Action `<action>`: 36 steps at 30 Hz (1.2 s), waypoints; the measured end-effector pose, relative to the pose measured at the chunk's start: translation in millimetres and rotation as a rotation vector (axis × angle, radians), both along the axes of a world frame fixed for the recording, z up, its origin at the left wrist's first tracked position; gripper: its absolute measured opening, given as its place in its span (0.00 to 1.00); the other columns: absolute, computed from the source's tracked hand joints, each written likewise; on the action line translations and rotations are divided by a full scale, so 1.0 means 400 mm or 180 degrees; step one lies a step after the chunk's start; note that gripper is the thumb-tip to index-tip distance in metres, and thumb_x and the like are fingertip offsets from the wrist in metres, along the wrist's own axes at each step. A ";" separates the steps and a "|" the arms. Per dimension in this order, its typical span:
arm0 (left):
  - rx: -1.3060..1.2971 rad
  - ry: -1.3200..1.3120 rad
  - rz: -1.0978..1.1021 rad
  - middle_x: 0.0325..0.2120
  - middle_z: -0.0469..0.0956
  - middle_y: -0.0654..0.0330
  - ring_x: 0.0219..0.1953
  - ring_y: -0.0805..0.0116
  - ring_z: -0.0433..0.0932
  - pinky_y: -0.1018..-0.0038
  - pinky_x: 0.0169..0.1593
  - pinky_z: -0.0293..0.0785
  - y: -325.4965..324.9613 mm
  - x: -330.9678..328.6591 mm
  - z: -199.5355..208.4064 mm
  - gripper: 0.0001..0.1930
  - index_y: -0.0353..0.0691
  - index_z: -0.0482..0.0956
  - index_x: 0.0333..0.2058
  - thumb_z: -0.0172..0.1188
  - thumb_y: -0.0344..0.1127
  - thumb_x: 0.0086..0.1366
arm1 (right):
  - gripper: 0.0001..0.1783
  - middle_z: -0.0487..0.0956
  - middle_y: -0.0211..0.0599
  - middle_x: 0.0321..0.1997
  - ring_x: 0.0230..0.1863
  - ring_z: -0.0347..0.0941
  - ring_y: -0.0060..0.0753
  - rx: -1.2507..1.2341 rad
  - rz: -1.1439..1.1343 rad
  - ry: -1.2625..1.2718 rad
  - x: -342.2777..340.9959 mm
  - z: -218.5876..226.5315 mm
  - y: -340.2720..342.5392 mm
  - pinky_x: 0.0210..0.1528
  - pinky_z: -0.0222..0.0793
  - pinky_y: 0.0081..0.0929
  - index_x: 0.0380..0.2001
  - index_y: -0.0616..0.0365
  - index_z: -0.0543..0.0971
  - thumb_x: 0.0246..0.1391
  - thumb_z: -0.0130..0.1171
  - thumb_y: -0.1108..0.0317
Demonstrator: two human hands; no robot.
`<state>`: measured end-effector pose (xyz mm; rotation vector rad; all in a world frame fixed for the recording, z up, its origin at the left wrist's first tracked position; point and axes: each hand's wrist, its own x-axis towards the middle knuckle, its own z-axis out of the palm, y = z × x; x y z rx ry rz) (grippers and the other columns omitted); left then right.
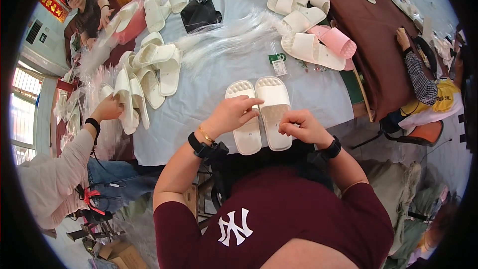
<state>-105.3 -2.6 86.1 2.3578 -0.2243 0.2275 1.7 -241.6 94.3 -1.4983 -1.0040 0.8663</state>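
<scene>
A pair of white slippers lies side by side on the table right before me, the left slipper (248, 140) and the right slipper (272, 95). Across the strap of the left one reaches my left hand (230, 115); its fingers are apart, and the index finger points at the right slipper's strap. My right hand (300, 124) is at the right slipper's outer edge with fingers curled in and thumb close to them. Whether anything small is pinched there cannot be made out. A green and white tag (279, 65) lies just beyond the slippers.
Clear plastic bags (234, 32) spread over the cloth-covered table (199, 124). White slippers (169, 69) pile up at left, where a co-worker's hand (108, 108) touches one. More white slippers (304, 45) and a pink slipper (341, 42) stand at right. A black bag (199, 16) lies farther back.
</scene>
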 end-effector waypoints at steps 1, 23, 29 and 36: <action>0.0070 -0.0058 -0.0015 0.26 0.76 0.57 0.27 0.59 0.76 0.67 0.33 0.72 0.002 -0.007 -0.016 0.09 0.42 0.80 0.39 0.61 0.33 0.59 | 0.07 0.77 0.28 0.25 0.26 0.71 0.16 -0.0003 0.0097 -0.0046 -0.004 0.001 0.002 0.28 0.67 0.17 0.27 0.62 0.78 0.56 0.53 0.72; 0.0867 0.0276 0.0067 0.18 0.70 0.59 0.23 0.58 0.74 0.64 0.29 0.70 -0.146 -0.293 -0.073 0.09 0.41 0.75 0.24 0.61 0.38 0.57 | 0.12 0.77 0.44 0.20 0.21 0.73 0.39 -0.1234 0.1232 -0.0620 0.009 -0.131 -0.003 0.28 0.68 0.32 0.23 0.62 0.79 0.46 0.54 0.64; 0.0873 0.0469 0.0322 0.17 0.71 0.57 0.22 0.55 0.74 0.63 0.27 0.70 -0.150 -0.302 -0.081 0.11 0.41 0.73 0.22 0.59 0.39 0.60 | 0.12 0.78 0.47 0.21 0.23 0.74 0.41 -0.1278 0.1005 -0.0606 0.027 -0.142 0.032 0.29 0.69 0.34 0.24 0.63 0.80 0.45 0.54 0.64; 0.0815 0.0373 0.0651 0.18 0.73 0.55 0.23 0.54 0.75 0.61 0.27 0.71 -0.154 -0.251 -0.094 0.12 0.40 0.74 0.22 0.58 0.39 0.61 | 0.11 0.79 0.47 0.24 0.24 0.75 0.41 -0.1157 0.0368 -0.0659 0.026 -0.134 0.061 0.31 0.70 0.34 0.31 0.62 0.80 0.49 0.54 0.66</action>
